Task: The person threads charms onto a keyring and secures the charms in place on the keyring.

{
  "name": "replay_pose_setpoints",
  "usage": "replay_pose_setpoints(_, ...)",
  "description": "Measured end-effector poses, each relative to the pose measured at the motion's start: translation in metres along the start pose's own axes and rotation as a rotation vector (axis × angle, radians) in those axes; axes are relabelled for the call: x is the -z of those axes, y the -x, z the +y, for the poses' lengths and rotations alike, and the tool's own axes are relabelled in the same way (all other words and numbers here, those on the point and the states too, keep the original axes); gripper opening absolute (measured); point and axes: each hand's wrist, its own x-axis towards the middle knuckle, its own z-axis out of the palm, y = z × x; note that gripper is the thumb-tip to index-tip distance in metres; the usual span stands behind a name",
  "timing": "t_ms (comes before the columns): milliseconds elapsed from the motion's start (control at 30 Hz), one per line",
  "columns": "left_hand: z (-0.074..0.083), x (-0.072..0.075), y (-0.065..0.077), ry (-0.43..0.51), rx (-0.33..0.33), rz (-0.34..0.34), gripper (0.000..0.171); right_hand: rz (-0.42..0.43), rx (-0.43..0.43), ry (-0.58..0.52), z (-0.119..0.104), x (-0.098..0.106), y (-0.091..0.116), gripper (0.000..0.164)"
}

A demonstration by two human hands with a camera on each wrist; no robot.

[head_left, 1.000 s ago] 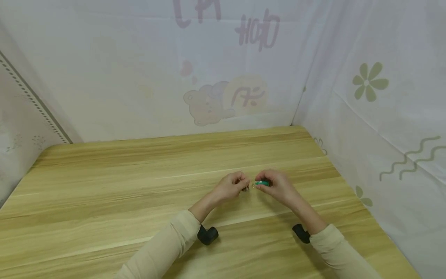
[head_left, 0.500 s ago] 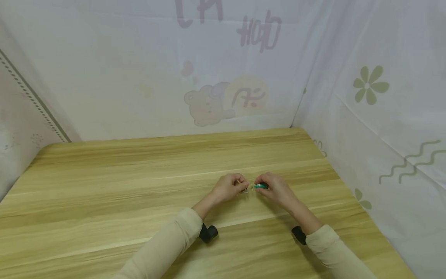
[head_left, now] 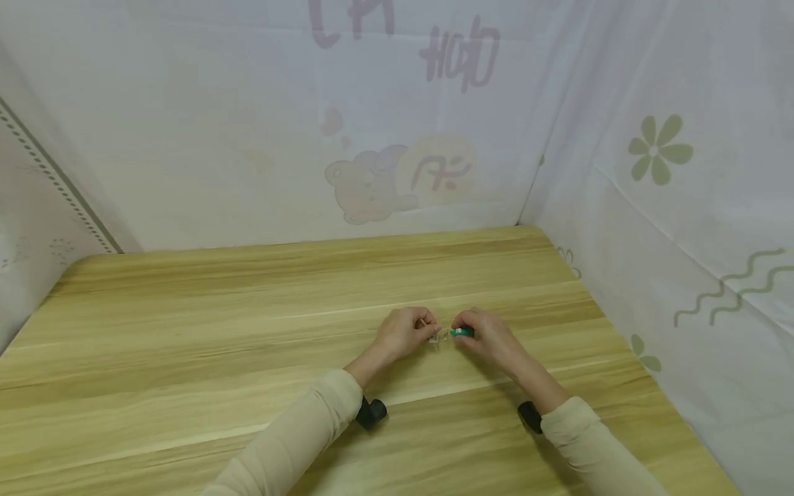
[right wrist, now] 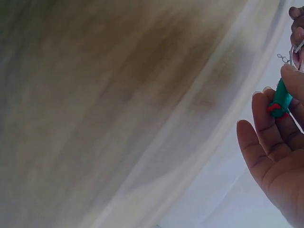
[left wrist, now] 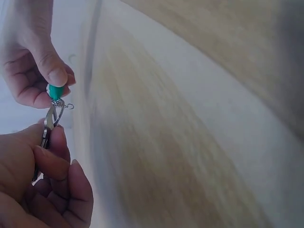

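In the head view, my left hand (head_left: 397,336) and right hand (head_left: 497,341) face each other over the right half of the wooden table (head_left: 248,310). Between right thumb and fingers I pinch a small green charm (left wrist: 56,91); its lower end in the right wrist view shows red spots. A metal ring (left wrist: 61,112) and a tiny chain end (left wrist: 70,106) join it to a slim silver metal piece (left wrist: 48,119). My left thumb and fingers pinch that piece, hiding much of it, so I cannot tell its exact kind.
Black wrist camera mounts (head_left: 371,413) show beneath both forearms, close over the table. Light printed cloth (head_left: 248,138) hangs behind the table, and another cloth wall (head_left: 657,227) stands along its right side.
My right hand has shifted slightly left and down with the green charm. More of the metal piece and ring now shows below my left fingertips. The left hand has barely moved.
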Motion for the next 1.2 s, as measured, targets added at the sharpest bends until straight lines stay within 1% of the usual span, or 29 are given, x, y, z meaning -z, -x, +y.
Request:
replay_pose_setpoints(200, 0.0013, -0.0013, -0.0005, -0.091, -0.047, 0.024, 0.010, -0.004, 0.018, 0.047, 0.0030, -0.0016, -0.0006, 0.013)
replay_pose_setpoints(333, 0.0012, -0.0027, -0.0020, -0.129, -0.039, 0.039, 0.009, -0.011, 0.028, 0.069, 0.0030, -0.0018, -0.0013, 0.014)
replay_pose_setpoints(533, 0.0011, -0.0029, -0.0030, -0.166, -0.026, 0.043, 0.007, -0.021, 0.042, 0.097, 0.0032, -0.0011, -0.0014, 0.016)
replay_pose_setpoints(667, 0.0006, -0.0026, -0.0027, -0.174, -0.033, 0.050, 0.006, -0.022, 0.042, 0.104, 0.0038, -0.0017, -0.0015, 0.016)
replay_pose_setpoints(933, -0.0009, -0.0023, -0.0032, -0.167, -0.021, 0.054, 0.005, -0.033, 0.029, 0.118, 0.0042, -0.0026, -0.0028, 0.015)
replay_pose_setpoints(1067, -0.0027, -0.0033, -0.0041, -0.169, -0.008, 0.060, 0.006, -0.040, 0.020, 0.157, 0.0046, -0.0037, -0.0041, 0.015)
replay_pose_setpoints(1200, -0.0038, -0.0036, -0.0045, -0.170, -0.007, 0.071, 0.006, -0.048, 0.031, 0.207, 0.0038, -0.0038, -0.0051, 0.014)
